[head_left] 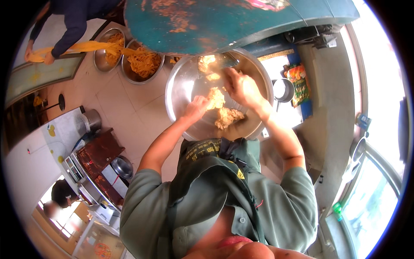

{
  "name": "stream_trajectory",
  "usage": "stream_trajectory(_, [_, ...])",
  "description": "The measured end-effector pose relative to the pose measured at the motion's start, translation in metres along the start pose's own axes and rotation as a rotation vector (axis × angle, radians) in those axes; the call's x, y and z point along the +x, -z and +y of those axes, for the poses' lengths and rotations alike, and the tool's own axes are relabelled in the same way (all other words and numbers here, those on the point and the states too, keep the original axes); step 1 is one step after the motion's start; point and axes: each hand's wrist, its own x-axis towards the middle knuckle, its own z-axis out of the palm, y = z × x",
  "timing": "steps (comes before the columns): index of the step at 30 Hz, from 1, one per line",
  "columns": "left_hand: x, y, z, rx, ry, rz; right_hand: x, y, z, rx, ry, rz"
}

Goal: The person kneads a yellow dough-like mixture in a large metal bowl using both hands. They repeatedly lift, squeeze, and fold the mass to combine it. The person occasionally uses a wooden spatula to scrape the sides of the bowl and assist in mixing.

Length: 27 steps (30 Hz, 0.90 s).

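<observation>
A wide steel basin (174, 93) stands before me with several lumps of pale yellow dough in it. My left hand (197, 107) is closed on the edge of a dough lump (216, 97) near the middle. Below it lies a rougher, browner dough lump (227, 118). More dough (207, 62) sits at the basin's far side, with a small dough piece (212, 77) nearer. My right hand (244, 90) is inside the basin at the right, its fingers curled and pointing to the far side. A blurred, dark, blade-like shape (231, 60) shows just beyond those fingers; whether they grip it is unclear.
A worn teal machine body (194, 26) overhangs the basin's far edge. Two steel bowls of orange-yellow strips (144, 62) stand at far left, where another person's hands (48, 58) hold long strips. A pot (283, 90) and colourful packet (298, 84) are at right.
</observation>
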Motion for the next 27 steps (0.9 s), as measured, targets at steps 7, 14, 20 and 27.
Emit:
stream_trajectory(7, [-0.008, -0.008, 0.0, -0.041, 0.119, -0.053, 0.055, -0.047, 0.029, -0.417, -0.051, -0.075])
stream_trajectory(14, [-0.014, -0.024, 0.001, -0.121, 0.247, 0.097, 0.04, -0.042, 0.002, -0.263, 0.004, -0.029])
stream_trajectory(20, [-0.02, -0.011, 0.008, -0.197, 0.382, 0.038, 0.047, -0.055, 0.017, -0.292, 0.005, 0.038])
stream_trajectory(27, [-0.009, -0.017, -0.016, -0.507, 0.568, -0.099, 0.081, -0.077, 0.057, -0.484, 0.05, -0.1])
